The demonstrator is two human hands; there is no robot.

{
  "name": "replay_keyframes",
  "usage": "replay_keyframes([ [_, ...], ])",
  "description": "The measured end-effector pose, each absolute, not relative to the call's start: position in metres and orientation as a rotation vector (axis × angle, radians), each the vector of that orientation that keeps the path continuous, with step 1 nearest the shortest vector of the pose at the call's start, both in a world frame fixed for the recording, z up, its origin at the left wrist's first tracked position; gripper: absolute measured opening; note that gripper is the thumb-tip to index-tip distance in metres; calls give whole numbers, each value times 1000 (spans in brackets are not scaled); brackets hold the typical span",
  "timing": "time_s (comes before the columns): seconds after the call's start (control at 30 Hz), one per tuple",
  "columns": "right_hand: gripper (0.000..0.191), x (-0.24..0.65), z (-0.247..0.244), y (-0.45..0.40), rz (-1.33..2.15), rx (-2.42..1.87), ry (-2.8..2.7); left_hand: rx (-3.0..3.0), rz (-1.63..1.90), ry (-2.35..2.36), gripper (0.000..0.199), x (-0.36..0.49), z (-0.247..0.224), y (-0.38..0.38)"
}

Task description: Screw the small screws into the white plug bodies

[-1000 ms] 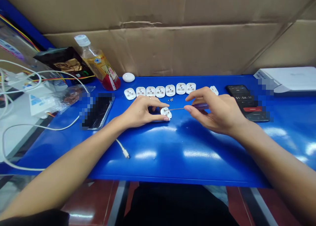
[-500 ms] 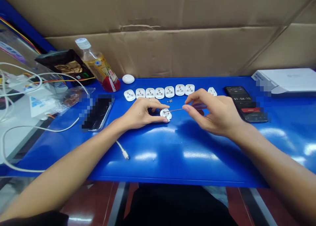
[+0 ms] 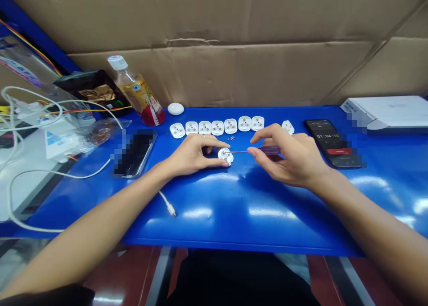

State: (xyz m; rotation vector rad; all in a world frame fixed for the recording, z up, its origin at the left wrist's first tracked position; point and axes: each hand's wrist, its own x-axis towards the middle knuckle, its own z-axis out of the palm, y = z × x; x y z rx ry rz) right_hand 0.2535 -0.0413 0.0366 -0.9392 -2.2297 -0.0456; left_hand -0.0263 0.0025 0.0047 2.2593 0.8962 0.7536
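My left hand [image 3: 197, 153] pinches a small white plastic part [image 3: 226, 157] between thumb and index finger, low over the blue table. Metal fittings show on the part's upper face. A screwdriver [image 3: 269, 150] with a purple handle lies in my right hand [image 3: 289, 157], its thin shaft pointing left. The tip reaches a metal fitting on the white part. Just beyond my left fingertips is a little pile of tiny screws [image 3: 231, 138]. Several similar white parts stand in a row behind, one of them at the left end [image 3: 177, 130]. Another white part [image 3: 287, 127] sits apart, behind my right hand.
On the left are a drink bottle [image 3: 142, 96], a phone [image 3: 135, 154], a black pouch [image 3: 96, 92] and tangled white cables [image 3: 60, 174]. A phone with a running timer [image 3: 331, 143] and a white box [image 3: 391, 112] lie right. Cardboard [image 3: 234, 74] lines the back.
The whole view has shifted slightly. My right hand has turned the screwdriver a little, so more of its purple handle shows. The tip stays on the white part, which my left hand still holds.
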Motion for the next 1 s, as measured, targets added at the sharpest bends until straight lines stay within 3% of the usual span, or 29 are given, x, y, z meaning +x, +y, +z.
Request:
replay_keyframes([
  [0.17, 22, 252, 37, -41, 52, -894, -2227, 2248, 758, 911, 42, -25, 6, 2],
  [0.3, 16, 251, 38, -41, 27, -921, -2195, 2236, 759, 913, 43, -24, 6, 2],
  [0.67, 24, 251, 35, -39, 131, -873, -2172, 2218, 733, 935, 43, -23, 7, 0],
  [1.0, 19, 252, 33, -38, 87, -926, -2116, 2220, 758, 908, 42, -23, 7, -2],
])
